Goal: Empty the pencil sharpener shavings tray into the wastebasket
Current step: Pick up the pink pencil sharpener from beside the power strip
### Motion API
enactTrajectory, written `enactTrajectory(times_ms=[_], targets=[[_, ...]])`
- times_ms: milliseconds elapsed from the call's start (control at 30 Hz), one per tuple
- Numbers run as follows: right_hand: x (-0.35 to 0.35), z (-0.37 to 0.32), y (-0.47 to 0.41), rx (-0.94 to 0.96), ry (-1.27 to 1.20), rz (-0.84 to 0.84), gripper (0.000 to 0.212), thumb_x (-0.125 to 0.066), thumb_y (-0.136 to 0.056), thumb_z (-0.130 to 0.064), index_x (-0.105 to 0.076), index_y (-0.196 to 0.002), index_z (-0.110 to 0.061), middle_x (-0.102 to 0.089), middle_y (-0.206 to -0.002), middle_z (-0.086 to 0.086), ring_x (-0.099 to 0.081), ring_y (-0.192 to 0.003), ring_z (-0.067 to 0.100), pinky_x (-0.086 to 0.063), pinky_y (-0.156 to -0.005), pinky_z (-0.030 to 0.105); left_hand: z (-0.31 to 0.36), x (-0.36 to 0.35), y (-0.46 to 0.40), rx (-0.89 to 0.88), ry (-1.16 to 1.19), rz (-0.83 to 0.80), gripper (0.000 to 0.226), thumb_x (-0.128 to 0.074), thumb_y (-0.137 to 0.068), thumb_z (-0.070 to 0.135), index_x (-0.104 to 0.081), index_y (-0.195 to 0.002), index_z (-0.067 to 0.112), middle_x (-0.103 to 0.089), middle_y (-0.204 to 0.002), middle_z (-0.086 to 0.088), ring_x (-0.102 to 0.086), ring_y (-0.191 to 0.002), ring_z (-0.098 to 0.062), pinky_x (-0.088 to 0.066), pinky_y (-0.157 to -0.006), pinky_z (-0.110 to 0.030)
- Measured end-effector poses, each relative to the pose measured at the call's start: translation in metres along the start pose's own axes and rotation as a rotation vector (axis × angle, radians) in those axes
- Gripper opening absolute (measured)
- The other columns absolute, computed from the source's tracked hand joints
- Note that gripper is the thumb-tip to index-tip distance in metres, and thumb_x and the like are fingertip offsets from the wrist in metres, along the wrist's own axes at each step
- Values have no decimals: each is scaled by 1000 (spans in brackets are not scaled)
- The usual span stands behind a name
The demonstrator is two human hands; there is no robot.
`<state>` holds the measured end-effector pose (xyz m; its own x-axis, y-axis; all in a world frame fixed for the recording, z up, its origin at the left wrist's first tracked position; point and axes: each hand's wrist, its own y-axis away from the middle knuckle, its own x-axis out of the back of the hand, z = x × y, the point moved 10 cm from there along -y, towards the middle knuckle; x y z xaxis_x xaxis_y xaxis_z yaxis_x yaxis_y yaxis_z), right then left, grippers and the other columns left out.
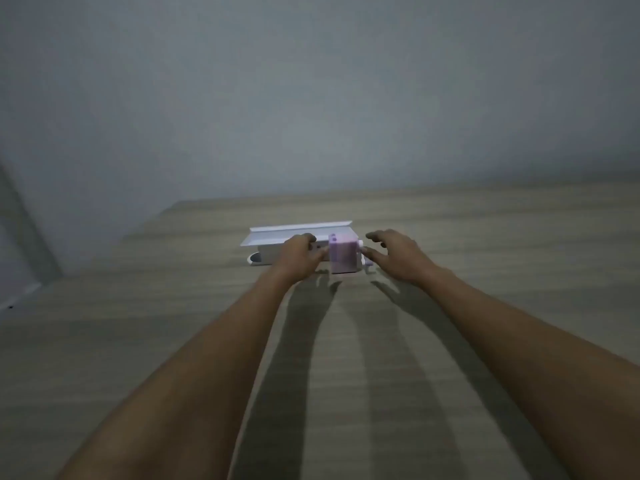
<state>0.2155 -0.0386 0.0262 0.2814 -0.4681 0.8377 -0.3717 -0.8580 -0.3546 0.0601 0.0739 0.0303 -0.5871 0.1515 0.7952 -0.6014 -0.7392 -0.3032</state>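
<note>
Reaching out at mid-frame, your left hand [299, 252] rests its fingers against the pink pencil sharpener [343, 255] on the worktop [485, 244], while your right hand [393, 252] hovers beside it, fingers spread. A white box [294, 233] sits behind. Tray not yet pulled; no wastebasket visible, so everything remains.

place: plain room, maybe home | cues: wood-grain desk [485, 237], bare grey wall [311, 98]
</note>
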Motion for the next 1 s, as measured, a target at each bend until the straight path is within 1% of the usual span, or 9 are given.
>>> enactTrajectory(times_ms=[100, 167, 300, 400, 500, 567, 667, 867, 1000], targets=[[-11, 6, -11, 3, -125, 8, 52, -59, -98, -36, -51, -145, -15, -59, -138, 17, -60, -122, 33, -46, -104, 48, -2, -13, -13, 11, 79, -5, 47, -64, -96, 29, -60, -130, -2, -68, -124, -20, -63, -115, -35, -40, -81, -28], [-21, 7, -17, 0, -174, -7, 52, -62, -97, -29, -50, -146, -16, -59, -137, 20, -63, -119, 33, -48, -104, 45, -3, -22, -18, 3, 107, -9, 47, -66, -95, 24, -59, -133, -1, -67, -127, -19, -64, -116, -33, -43, -85, -28], [-32, 7, -24, -17, -252, 30, 47, -66, -96, -17, -56, -142, -12, -60, -127, 23, -66, -112, 35, -50, -99, 35, -1, -33, -26, -23, 129, -17, 32, -65, -95, 17, -66, -122, -1, -71, -119, -18, -66, -111, -32, -52, -94, -38], [-31, 6, -21, -48, -310, 94, 45, -68, -93, -11, -60, -137, -10, -62, -122, 22, -69, -106, 35, -53, -100, 39, -3, -33, -27, 10, 142, 44, 23, -62, -97, 15, -70, -111, -1, -74, -110, -17, -66, -101, -30, -46, -80, -31], [-28, 1, -15, -61, -344, 134, 42, -70, -91, -6, -65, -132, -7, -62, -115, 23, -70, -104, 35, -53, -97, 33, -2, -26, -20, 45, 195, 91, 21, -63, -96, 14, -72, -110, 0, -74, -108, -17, -64, -94, -26, -40, -76, -28], [-25, -3, -8, -64, -347, 151, 39, -70, -90, -2, -67, -129, -5, -63, -113, 23, -70, -103, 35, -52, -91, 27, 0, -22, -12, 58, 222, 85, 23, -65, -95, 14, -71, -112, -1, -74, -109, -17, -66, -99, -27, -44, -77, -30], [-19, -11, 12, -78, -369, 175, 38, -70, -88, 4, -69, -125, -6, -65, -115, 19, -71, -103, 32, -49, -85, 20, 5, -10, 8, 67, 252, 83, 30, -68, -93, 13, -70, -119, -2, -73, -116, -18, -67, -108, -31, -52, -92, -37], [-1, -49, 57, -64, -380, 213, 39, -71, -85, 6, -70, -123, -5, -68, -119, 20, -69, -105, 34, -53, -92, 32, 14, 16, 57, 92, 317, 102, 25, -70, -91, 13, -74, -110, -4, -75, -109, -21, -69, -104, -33, -53, -95, -44], [20, -73, 83, -29, -321, 246, 37, -71, -85, 4, -71, -121, -2, -69, -119, 19, -68, -104, 33, -52, -93, 33, 17, 31, 92, 105, 406, 87, 25, -70, -91, 9, -70, -107, -11, -72, -106, -30, -70, -103, -40, -55, -94, -51]])
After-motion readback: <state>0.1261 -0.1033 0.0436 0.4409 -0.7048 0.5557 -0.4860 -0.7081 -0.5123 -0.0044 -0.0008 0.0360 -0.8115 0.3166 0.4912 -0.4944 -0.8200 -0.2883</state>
